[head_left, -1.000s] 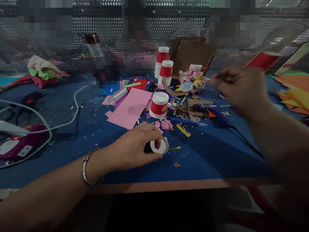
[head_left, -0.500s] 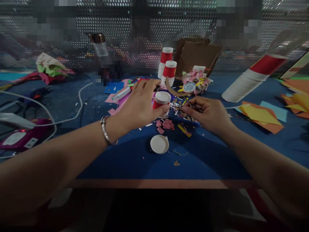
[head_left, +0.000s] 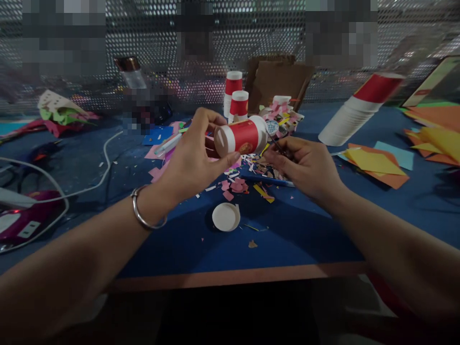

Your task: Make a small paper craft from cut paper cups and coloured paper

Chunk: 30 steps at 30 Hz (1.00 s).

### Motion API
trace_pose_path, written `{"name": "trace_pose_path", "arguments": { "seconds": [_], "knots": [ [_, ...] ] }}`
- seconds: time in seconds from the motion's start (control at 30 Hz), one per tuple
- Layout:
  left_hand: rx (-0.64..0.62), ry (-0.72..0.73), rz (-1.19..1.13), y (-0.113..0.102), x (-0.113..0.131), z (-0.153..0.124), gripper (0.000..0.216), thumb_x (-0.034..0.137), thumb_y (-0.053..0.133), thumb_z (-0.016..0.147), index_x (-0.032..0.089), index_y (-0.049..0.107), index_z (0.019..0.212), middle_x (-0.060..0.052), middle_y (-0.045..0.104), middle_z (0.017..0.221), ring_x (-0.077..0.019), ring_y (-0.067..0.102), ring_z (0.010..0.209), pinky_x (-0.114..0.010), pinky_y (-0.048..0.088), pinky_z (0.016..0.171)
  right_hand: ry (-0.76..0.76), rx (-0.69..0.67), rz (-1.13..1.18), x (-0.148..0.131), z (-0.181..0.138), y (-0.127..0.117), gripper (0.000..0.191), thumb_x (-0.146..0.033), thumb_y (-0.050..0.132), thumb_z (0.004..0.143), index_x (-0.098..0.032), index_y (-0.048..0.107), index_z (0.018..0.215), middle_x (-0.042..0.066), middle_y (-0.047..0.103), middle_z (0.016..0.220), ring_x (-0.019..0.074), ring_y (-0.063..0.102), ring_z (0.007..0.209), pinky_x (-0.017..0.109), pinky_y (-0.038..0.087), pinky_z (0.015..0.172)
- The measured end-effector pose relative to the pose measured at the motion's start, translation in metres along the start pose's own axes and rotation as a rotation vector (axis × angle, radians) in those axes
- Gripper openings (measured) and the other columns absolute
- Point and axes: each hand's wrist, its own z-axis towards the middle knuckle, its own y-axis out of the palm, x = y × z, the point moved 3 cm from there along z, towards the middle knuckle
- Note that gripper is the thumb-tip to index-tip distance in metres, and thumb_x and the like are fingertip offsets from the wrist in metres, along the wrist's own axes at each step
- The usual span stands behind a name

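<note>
My left hand (head_left: 190,158) grips a red and white paper cup (head_left: 247,137), fingers behind it and thumb along its lower side. The cup is held sideways above the table, one end facing my right hand (head_left: 305,165). Closed in my right hand is a pair of dark scissors (head_left: 276,143), mostly covered by the fingers; the thin blades point up at the cup's right end. Whether they touch the cup I cannot tell. Below lie paper scraps (head_left: 235,184) and a round white cup piece (head_left: 225,217), open side up.
Stacked paper cups (head_left: 233,88) stand at the back, near a brown cardboard piece (head_left: 280,81) and a paper-covered craft (head_left: 283,115). A leaning cup stack (head_left: 354,115) and coloured paper sheets (head_left: 377,163) are at right. A purple device (head_left: 32,215) with a white cable lies left.
The cup has been tipped from upright onto its side and raised by my left hand. My right hand stays close beside it with the scissors. The view has shifted slightly right.
</note>
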Motion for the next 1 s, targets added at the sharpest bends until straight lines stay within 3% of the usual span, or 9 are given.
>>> {"name": "trace_pose_path", "arguments": {
  "seconds": [0.23,0.33,0.47,0.63,0.83,1.0],
  "knots": [
    [0.013,-0.005,-0.087,0.007,-0.023,-0.016,0.062,0.028,0.093,0.069,0.024,0.057,0.119,-0.009,0.061,0.132,-0.0209,0.069,0.098,-0.032,0.056,0.08,0.003,0.099,0.05,-0.001,-0.003,0.002,0.034,-0.055,0.074,0.09,-0.023,0.064,0.087,-0.001,0.054,0.065,0.013,0.044,0.055,0.032,0.033,0.053],
    [-0.03,-0.02,-0.103,0.01,-0.026,-0.017,0.059,0.033,0.09,0.076,0.024,0.058,0.125,-0.009,0.064,0.135,-0.0203,0.068,0.102,-0.034,0.059,0.088,-0.003,0.104,0.045,0.0,-0.003,0.002,0.033,-0.056,0.075,0.09,-0.024,0.064,0.09,-0.002,0.053,0.066,0.014,0.045,0.056,0.032,0.034,0.054],
    [-0.107,-0.049,-0.213,0.015,-0.023,-0.022,0.062,0.029,0.089,0.077,0.025,0.059,0.131,-0.007,0.068,0.13,-0.0217,0.069,0.11,-0.036,0.059,0.096,-0.042,0.087,-0.018,-0.005,-0.005,0.0,0.035,-0.058,0.075,0.089,-0.026,0.063,0.086,0.0,0.055,0.069,0.015,0.045,0.057,0.033,0.034,0.054],
    [-0.112,-0.251,-0.402,0.02,-0.02,-0.027,0.048,0.026,0.08,0.085,0.025,0.062,0.129,-0.004,0.072,0.117,-0.0179,0.069,0.102,-0.033,0.06,0.088,-0.075,0.098,-0.054,-0.01,-0.007,-0.003,0.03,-0.052,0.076,0.09,-0.024,0.066,0.088,-0.001,0.054,0.064,0.0141,0.044,0.055,0.032,0.033,0.052],
    [-0.069,-0.223,-0.502,0.022,-0.029,-0.025,0.056,0.014,0.083,0.076,0.024,0.064,0.128,-0.003,0.072,0.122,-0.0183,0.069,0.107,-0.032,0.058,0.093,-0.148,0.103,-0.071,-0.009,-0.007,0.0,0.013,-0.032,0.074,0.091,-0.02,0.07,0.09,-0.002,0.059,0.068,0.0106,0.046,0.055,0.027,0.035,0.051],
    [-0.104,-0.167,-0.511,0.022,-0.034,-0.025,0.049,0.024,0.082,0.084,0.027,0.064,0.128,-0.003,0.074,0.118,-0.0212,0.07,0.111,-0.039,0.059,0.099,-0.211,0.144,-0.095,-0.007,-0.009,-0.001,0.01,-0.028,0.074,0.091,-0.021,0.069,0.087,-0.004,0.056,0.064,0.0099,0.041,0.052,0.028,0.031,0.051]
  ]
}}
